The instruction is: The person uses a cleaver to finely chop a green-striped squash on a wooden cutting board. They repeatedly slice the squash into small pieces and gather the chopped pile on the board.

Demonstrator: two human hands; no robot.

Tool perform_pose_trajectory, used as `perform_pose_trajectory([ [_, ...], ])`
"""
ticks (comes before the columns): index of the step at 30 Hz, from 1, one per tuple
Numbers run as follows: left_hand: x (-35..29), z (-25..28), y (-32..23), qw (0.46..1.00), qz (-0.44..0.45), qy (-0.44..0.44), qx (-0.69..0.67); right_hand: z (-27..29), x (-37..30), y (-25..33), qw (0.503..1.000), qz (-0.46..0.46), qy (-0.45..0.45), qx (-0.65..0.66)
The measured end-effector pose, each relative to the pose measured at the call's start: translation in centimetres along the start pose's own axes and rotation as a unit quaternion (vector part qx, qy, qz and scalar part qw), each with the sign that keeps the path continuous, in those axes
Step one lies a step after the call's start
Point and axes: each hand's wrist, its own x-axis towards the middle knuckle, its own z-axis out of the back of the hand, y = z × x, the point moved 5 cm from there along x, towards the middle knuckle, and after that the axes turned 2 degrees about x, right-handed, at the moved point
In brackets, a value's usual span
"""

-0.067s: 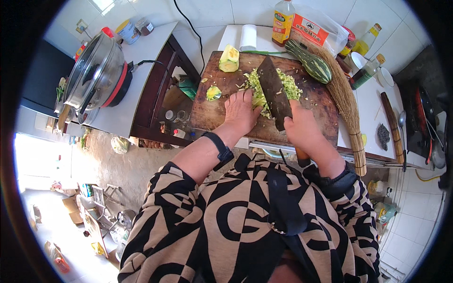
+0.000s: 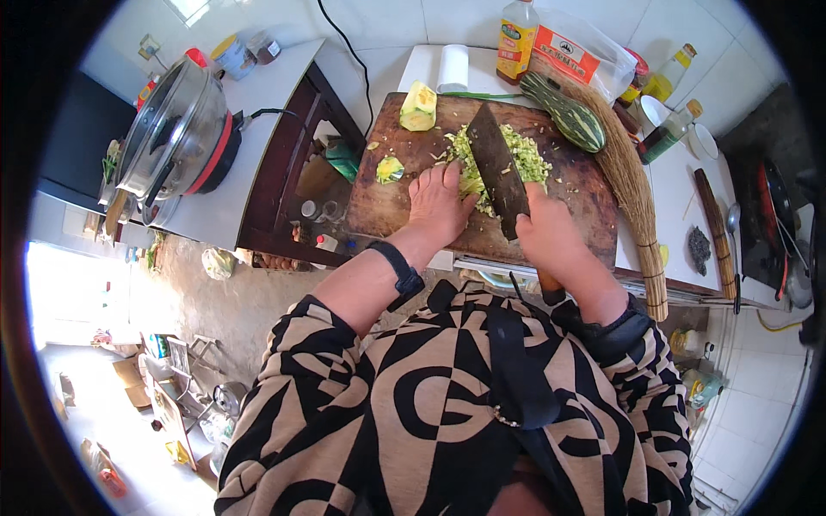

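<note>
A broad dark cleaver [image 2: 497,159] stands over the chopped pale-green squash [image 2: 527,155] on a worn wooden cutting board [image 2: 387,206]. My right hand [image 2: 551,228] is closed round its handle, the thumb near the heel of the blade. Left of the blade, my left hand [image 2: 437,202] presses on the near edge of the squash shreds [image 2: 471,182], held between thumb and fingers. A cut squash piece [image 2: 418,107] stands at the board's far left, and a smaller squash end piece [image 2: 390,169] lies nearer. The cleaver's edge against the board is hidden.
A whole striped green squash [image 2: 568,112] and a straw brush [image 2: 632,198] lie along the board's right side. Behind are a sauce bottle [image 2: 516,43] and a white roll [image 2: 453,69]. Left, a steamer pot [image 2: 176,129] stands on a counter; right, a wok [image 2: 774,198].
The cleaver blade has shifted slightly left, toward my left hand, uncovering a little more chopped squash on its right. My left hand has stayed in place.
</note>
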Motion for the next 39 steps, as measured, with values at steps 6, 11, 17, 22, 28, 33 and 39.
perform_pose_trajectory([
  [6,0.0,-0.8,0.5,0.998,-0.054,0.035,0.001,-1.0,1.1,0.8,0.995,-0.006,0.066,-0.073],
  [11,0.1,-1.9,0.7,0.994,-0.001,0.104,0.031,-2.1,2.6,1.3,0.982,-0.027,0.133,-0.130],
  [17,0.1,-2.3,0.8,0.995,0.013,0.092,0.039,-4.2,3.8,2.0,0.973,-0.015,0.187,-0.133],
  [22,0.3,-2.4,0.7,0.995,0.050,0.079,0.032,-3.8,4.2,1.4,0.977,-0.043,0.169,-0.124],
  [28,0.5,-2.3,0.6,0.988,0.118,0.100,-0.009,-1.6,2.6,-0.1,0.989,-0.040,0.133,-0.042],
  [33,0.4,-1.6,0.2,0.989,0.131,0.059,-0.035,-1.0,2.2,0.0,0.994,-0.027,0.091,-0.057],
  [39,0.4,-1.4,-0.3,0.991,0.121,0.052,-0.015,-0.3,1.5,0.3,0.993,-0.044,0.088,-0.066],
])
